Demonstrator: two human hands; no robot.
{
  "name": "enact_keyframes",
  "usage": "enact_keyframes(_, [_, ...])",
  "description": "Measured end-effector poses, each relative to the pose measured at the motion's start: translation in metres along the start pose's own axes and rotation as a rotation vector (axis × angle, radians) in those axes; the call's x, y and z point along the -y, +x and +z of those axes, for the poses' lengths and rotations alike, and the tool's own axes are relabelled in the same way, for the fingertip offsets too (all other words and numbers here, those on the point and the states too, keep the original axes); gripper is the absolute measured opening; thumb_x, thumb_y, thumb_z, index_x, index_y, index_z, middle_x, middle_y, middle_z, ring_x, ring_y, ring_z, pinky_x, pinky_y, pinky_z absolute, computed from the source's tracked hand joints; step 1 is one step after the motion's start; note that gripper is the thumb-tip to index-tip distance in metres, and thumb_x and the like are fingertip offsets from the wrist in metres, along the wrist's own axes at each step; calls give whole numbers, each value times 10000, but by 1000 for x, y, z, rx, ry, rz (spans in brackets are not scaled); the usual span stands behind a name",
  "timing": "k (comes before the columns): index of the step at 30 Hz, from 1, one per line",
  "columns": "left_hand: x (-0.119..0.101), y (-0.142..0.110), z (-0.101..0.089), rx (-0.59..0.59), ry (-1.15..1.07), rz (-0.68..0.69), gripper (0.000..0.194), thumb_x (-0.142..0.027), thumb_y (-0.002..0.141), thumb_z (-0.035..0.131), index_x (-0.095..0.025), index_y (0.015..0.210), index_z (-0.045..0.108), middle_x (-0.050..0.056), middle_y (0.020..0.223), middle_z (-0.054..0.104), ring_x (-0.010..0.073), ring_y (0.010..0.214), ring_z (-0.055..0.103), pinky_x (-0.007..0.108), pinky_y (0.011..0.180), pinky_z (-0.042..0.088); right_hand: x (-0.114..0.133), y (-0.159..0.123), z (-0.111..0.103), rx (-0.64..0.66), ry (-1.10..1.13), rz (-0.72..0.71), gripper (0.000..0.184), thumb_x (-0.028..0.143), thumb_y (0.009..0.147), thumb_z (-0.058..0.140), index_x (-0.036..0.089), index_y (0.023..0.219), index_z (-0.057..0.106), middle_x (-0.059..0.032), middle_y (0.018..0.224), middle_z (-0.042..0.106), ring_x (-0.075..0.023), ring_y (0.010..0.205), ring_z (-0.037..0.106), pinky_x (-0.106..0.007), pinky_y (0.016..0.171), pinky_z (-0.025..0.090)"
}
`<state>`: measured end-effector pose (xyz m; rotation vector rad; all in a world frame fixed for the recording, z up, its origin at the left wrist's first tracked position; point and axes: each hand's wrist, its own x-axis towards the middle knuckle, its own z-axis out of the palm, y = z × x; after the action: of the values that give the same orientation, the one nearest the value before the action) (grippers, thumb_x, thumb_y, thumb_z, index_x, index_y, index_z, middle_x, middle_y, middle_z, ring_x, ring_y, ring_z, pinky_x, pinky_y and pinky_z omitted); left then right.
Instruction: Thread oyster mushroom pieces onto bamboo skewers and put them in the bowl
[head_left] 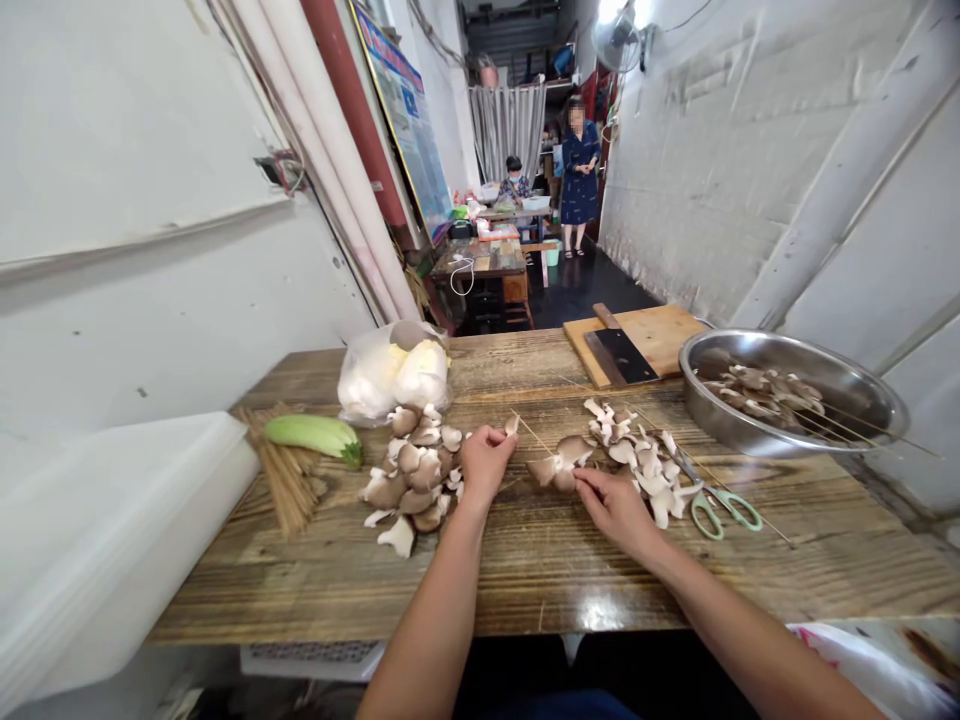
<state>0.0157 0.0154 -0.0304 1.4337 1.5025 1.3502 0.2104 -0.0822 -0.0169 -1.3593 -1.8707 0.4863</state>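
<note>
My left hand (486,462) pinches a small oyster mushroom piece (511,425) at the tip of a thin wooden skewer (535,436). Several grey-brown oyster mushrooms (564,460) are threaded on that skewer. At their near end my right hand (619,508) is closed, thumb and fingers pinching the loaded skewer; exactly where they grip is partly hidden. Just left of my left hand lies a pile of oyster mushrooms (420,475). Beyond my right hand are loose pale mushroom pieces (651,465) and scissors with green handles (709,495).
A steel basin (697,405) holding skewered mushrooms stands right, near a cutting board (671,335) with a cleaver (621,357). At left are a green gourd (311,435), bare skewers (289,485), a bagged vegetable (394,375) and a white box (127,540). Two people are farther back.
</note>
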Motion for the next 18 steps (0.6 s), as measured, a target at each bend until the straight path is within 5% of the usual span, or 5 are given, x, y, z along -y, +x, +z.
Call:
enact_keyframes(10, [-4,2,2,4,-494,-242,290,-261,525,747,-129,746,616,35,656,666,137,622,625,298,676,501,-1,-1,0,103,-31,14,269,236,867,408,181,979,646,-53,832,707,-191,726,652,-270,654,473])
enact_keyframes(18, [-7,3,0,-54,-558,-285,344,-284,525,760,-112,808,668,54,719,678,158,706,634,339,753,493,2,-1,-1,121,-33,2,278,232,865,410,189,991,655,-56,860,714,-199,748,661,-287,677,484])
